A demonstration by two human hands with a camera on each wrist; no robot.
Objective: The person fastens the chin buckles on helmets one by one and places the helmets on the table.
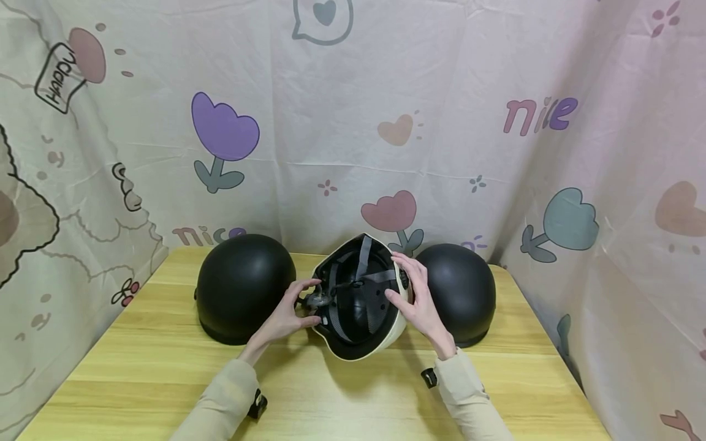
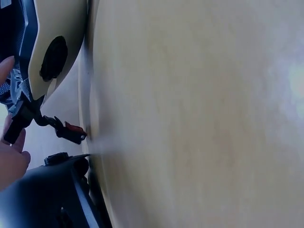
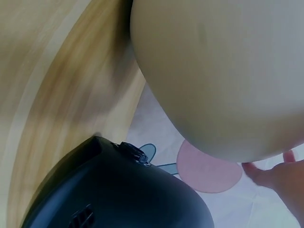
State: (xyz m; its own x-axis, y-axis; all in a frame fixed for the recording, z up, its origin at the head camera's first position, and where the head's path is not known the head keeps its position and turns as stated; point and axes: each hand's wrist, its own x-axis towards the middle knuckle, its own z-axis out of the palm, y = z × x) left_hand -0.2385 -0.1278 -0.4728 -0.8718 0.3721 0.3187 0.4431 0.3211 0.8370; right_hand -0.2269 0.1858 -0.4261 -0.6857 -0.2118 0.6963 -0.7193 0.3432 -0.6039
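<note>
In the head view a cream helmet (image 1: 394, 334) is tipped so its black padded inside and grey straps (image 1: 364, 257) face the camera. My left hand (image 1: 287, 312) holds its left side by the strap and buckle; the left wrist view shows those fingers (image 2: 19, 142) at a black strap piece (image 2: 19, 121), with a red-and-black buckle (image 2: 72, 132) dangling beside it. My right hand (image 1: 419, 300) grips the right rim, thumb inside, fingers outside. In the right wrist view the cream shell (image 3: 223, 71) hides part of that hand (image 3: 280, 180).
A black helmet (image 1: 242, 288) stands dome up on the left of the wooden table (image 1: 342, 404), and another black helmet (image 1: 460, 294) stands close on the right. Behind hangs a patterned cloth (image 1: 331, 110).
</note>
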